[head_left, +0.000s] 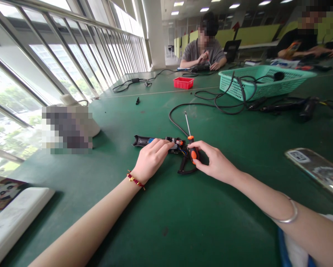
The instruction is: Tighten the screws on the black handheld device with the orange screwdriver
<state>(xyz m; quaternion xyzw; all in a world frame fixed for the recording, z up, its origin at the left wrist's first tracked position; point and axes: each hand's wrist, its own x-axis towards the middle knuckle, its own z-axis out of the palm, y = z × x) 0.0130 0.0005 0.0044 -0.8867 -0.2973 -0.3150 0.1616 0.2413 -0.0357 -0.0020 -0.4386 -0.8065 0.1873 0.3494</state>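
Observation:
An opened black corded device [140,140] lies on the green table, its inner parts and coloured wires showing. My left hand [154,157] rests over its middle with the fingers bent down onto it, covering part of the housing. Whether those fingers pinch a small part is hidden. Between the thumb and fingers of my right hand [214,162] is an orange and black screwdriver [193,152]. Its metal shaft points away from me, up and slightly left, with the tip clear of the device. A black curved handle piece [187,171] sits just below the screwdriver.
Beyond the device stand a small red bin [183,83] and a green basket [266,83] with black cables. A small black part [137,101] lies left of them. A phone [316,168] is at right, a white case [22,218] at left. Two people sit across the table.

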